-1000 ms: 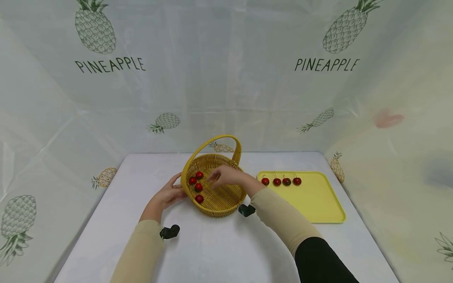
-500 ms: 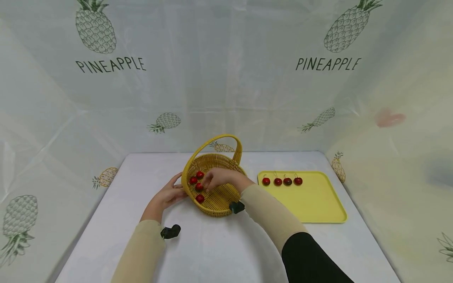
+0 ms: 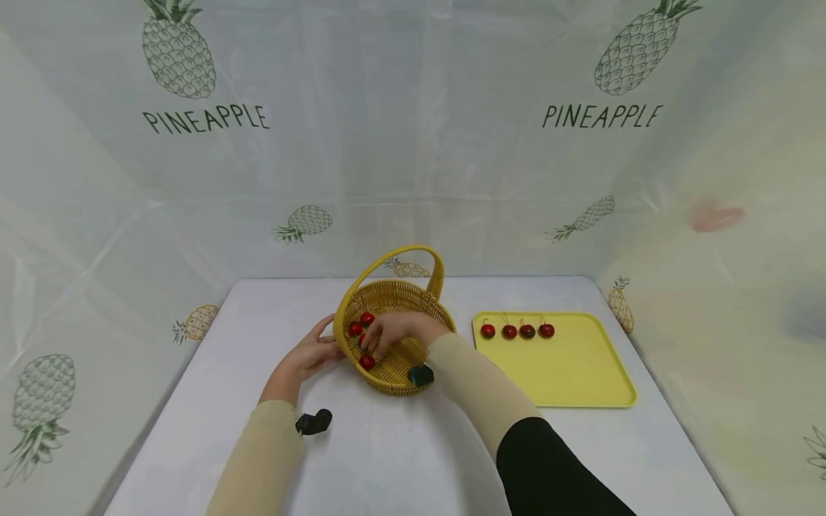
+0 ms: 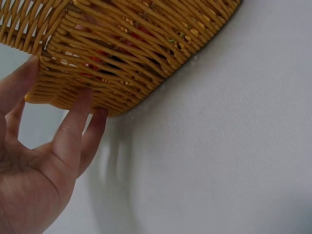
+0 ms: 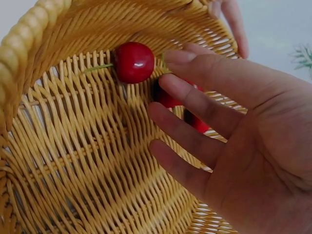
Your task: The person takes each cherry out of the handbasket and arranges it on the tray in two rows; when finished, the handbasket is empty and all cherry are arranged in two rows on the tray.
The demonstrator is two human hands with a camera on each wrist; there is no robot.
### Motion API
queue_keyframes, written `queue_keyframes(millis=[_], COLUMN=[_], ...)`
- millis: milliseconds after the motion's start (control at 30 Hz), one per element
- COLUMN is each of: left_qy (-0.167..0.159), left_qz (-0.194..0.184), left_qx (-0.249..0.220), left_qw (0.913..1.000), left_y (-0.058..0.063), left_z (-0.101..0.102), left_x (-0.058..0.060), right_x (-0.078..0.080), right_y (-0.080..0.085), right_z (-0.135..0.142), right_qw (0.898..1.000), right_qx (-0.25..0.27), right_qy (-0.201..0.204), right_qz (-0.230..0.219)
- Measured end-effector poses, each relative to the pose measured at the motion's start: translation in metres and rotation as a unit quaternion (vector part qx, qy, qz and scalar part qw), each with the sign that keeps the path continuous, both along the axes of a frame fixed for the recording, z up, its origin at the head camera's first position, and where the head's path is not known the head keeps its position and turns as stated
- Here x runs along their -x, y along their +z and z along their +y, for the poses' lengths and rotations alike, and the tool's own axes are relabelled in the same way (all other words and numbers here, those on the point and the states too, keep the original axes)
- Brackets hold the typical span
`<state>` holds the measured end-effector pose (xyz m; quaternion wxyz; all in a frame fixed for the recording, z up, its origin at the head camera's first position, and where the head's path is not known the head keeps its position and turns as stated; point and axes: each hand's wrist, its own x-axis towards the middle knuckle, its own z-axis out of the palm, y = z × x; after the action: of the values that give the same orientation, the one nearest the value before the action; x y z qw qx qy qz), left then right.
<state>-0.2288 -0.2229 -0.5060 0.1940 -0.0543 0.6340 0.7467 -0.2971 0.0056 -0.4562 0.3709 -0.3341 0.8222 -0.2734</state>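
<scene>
A yellow wicker basket (image 3: pixel 406 369) with an arched handle holds several red cherries along its left side. One cherry (image 5: pixel 133 63) lies in plain sight in the right wrist view, its green stem pointing left. Two more are partly behind the fingers of my right hand (image 5: pixel 263 131). That hand reaches down inside the basket, fingers spread and gently bent beside the cherries, with no cherry visibly held. My left hand (image 4: pixel 44 170) rests its fingertips on the basket's outer wall, near the rim on the left.
A yellow tray (image 3: pixel 561 373) lies right of the basket, with a row of several stemmed cherries (image 3: pixel 527 331) along its back edge. The white tabletop (image 3: pixel 387 459) ends at a pineapple-print sheet (image 3: pixel 413 143) behind and at the sides.
My right hand has moved left and lower inside the basket, onto the group of cherries. The left hand stays against the basket. The tray cherries have not changed.
</scene>
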Motion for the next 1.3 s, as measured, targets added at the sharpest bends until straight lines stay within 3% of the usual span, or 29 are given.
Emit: queue_keyframes(millis=[567, 900, 1100, 1300], left_qy=[-0.005, -0.006, 0.001, -0.002], left_qz=[0.005, 0.009, 0.004, 0.005], left_qx=[0.0, 0.002, -0.002, -0.001], left_qw=[1.0, 0.9999, 1.0, 1.0], left_y=[0.0, -0.001, -0.001, -0.002], left_z=[0.002, 0.002, 0.002, -0.001], left_x=[0.001, 0.001, 0.0, 0.0], right_x=[0.0, -0.003, -0.004, -0.004], right_y=[-0.013, -0.014, -0.013, -0.011], right_z=[-0.012, -0.016, -0.018, -0.015], right_qw=[0.999, 0.996, 0.997, 0.998], right_qx=[-0.034, -0.028, -0.037, -0.029], right_qy=[0.03, 0.0, 0.01, -0.005], right_qz=[-0.015, -0.084, -0.061, -0.064])
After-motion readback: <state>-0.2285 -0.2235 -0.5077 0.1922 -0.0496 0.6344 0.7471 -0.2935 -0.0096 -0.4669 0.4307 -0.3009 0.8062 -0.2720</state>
